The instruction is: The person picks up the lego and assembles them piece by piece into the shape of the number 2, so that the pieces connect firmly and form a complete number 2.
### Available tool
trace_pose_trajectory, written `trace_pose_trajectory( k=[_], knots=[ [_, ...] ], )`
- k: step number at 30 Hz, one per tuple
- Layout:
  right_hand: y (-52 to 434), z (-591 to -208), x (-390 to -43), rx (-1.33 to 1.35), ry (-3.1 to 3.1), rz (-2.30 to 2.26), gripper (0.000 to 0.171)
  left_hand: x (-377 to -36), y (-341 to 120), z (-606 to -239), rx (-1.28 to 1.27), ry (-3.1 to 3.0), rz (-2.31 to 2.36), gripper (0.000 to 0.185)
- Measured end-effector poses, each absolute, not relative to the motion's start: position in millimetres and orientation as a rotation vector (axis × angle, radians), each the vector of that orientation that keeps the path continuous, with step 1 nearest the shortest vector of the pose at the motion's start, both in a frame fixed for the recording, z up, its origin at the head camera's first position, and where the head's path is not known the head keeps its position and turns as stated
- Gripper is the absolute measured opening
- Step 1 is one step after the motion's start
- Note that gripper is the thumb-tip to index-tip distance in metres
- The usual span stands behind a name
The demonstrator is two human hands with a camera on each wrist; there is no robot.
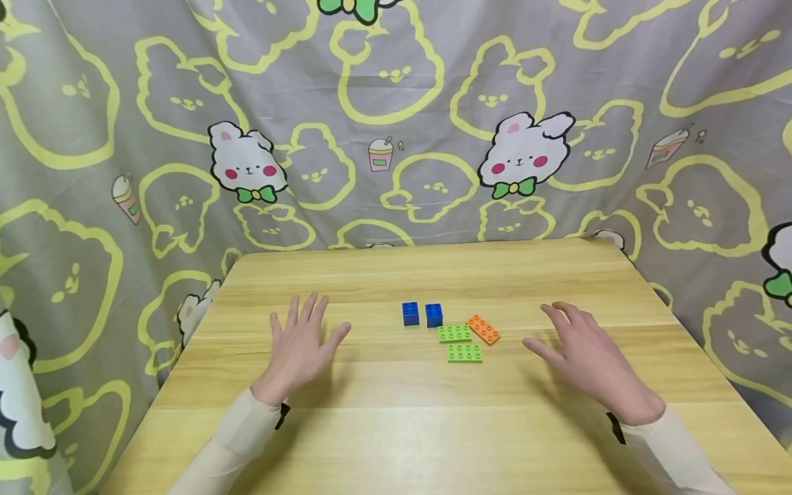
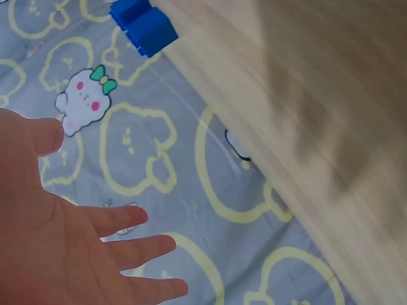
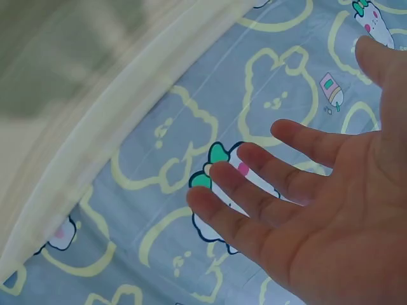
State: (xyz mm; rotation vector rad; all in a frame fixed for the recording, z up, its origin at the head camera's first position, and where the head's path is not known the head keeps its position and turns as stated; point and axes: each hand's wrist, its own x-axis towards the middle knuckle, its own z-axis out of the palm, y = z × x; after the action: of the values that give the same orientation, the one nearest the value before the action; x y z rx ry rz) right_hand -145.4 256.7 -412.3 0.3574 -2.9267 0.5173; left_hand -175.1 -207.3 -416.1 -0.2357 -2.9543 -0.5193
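Blue bricks [image 1: 434, 315]: two, slightly apart, mid-width, toward the far edge of the wooden surface [image 1: 383, 433]
Green bricks [image 1: 456, 335]: two, flat, just near-side of the right blue one
Orange brick [image 1: 483, 330]: slanted, right beside the farther green
Left hand [image 1: 300, 357]: fingers spread, toward left edge
Right hand [image 1: 588, 357]: fingers relaxed, ungripping, toward right edge
Curtain [image 1: 433, 227]: behind far edge

I see the left forearm [image 1: 225, 440] and the right forearm [image 1: 671, 447] both stretched forward, well apart. The left grip [image 1: 298, 354] is spread, its fingers straight and its thumb pointing inward. The right grip [image 1: 590, 357] is more relaxed, its fingers slightly bent.
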Motion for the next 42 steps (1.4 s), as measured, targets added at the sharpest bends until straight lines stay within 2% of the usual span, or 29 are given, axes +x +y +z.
trace_pose_trajectory(
  k=[16, 22, 32, 42],
  knots=[
    [223, -415, -152, 0.479, -2.961, 0.509, 0.079, -206, -177, -399, -0.323, -2.886, -0.751, 0.076],
    [215, -420, -154, 0.501, -2.957, 0.491, 0.073, -220, -168, -399, -0.35, -2.868, -0.907, 0.073],
    [205, -420, -159, 0.552, -2.953, 0.475, 0.073, -233, -159, -400, -0.425, -2.879, -1.067, 0.07],
    [196, -427, -161, 0.627, -2.944, 0.409, 0.058, -239, -145, -406, -0.449, -2.891, -1.131, 0.064]
  ],
)
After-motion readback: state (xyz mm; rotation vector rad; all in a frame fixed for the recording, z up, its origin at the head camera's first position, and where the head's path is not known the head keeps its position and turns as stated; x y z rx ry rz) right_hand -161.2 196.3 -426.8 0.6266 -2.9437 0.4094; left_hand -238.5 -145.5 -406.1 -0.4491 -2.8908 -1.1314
